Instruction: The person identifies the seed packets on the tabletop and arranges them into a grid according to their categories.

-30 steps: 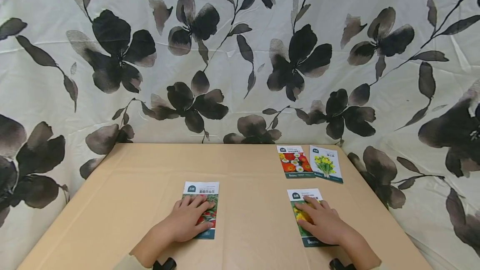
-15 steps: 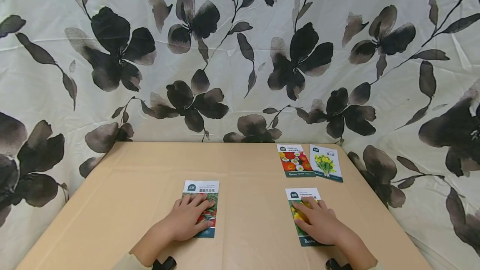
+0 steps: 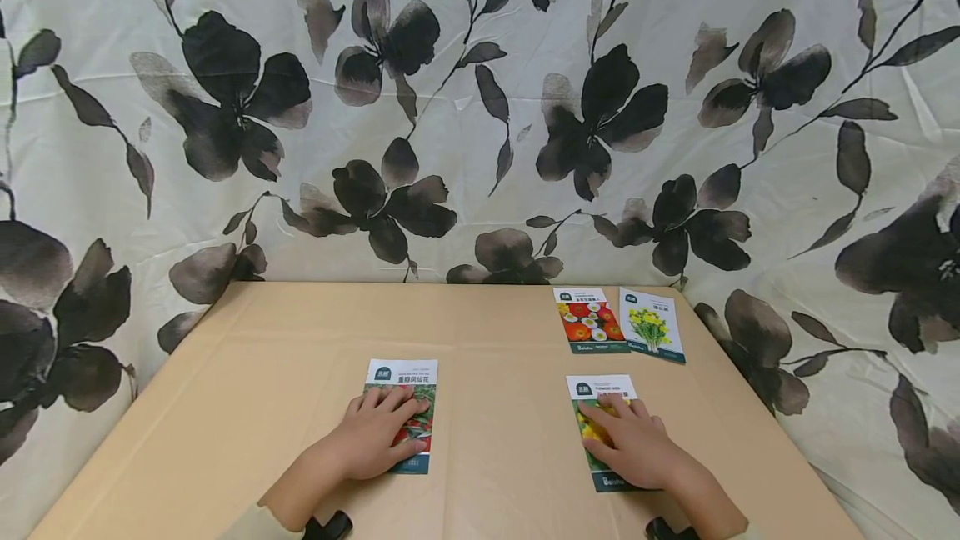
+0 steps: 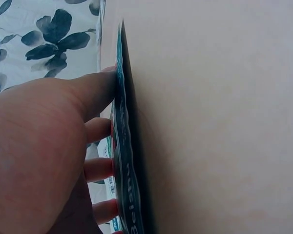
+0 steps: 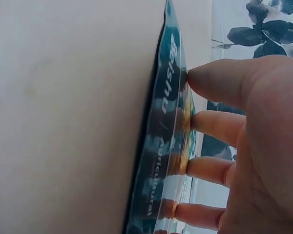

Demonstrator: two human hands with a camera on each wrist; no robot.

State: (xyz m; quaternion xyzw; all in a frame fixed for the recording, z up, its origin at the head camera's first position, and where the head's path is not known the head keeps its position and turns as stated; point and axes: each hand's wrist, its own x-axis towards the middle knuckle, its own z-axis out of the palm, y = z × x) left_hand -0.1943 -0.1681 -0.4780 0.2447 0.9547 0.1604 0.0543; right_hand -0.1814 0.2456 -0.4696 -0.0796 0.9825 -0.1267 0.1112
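Observation:
My left hand (image 3: pixel 378 436) rests palm-down on a seed packet (image 3: pixel 401 372) with red flowers on its front, its fingers spread across the picture. On the right, my right hand (image 3: pixel 637 444) lies spread on another seed packet (image 3: pixel 600 386), this one with yellow flowers. In the left wrist view, the thumb and fingertips press on the face of the left packet (image 4: pixel 129 170), which lies flat against the table. The right wrist view has the fingertips touching the glossy right packet (image 5: pixel 163 122) near its dark lower band.
Two more seed packets lie at the table's back right: one with red and white flowers (image 3: pixel 591 323), one with a yellow flower bunch (image 3: pixel 652 325), their edges meeting. A light brown table (image 3: pixel 300 332) carries everything. Behind it hangs a floral cloth (image 3: pixel 480 148).
My right hand has slid its packet slightly left across the table, toward the left packet. The left hand stays in place on its packet.

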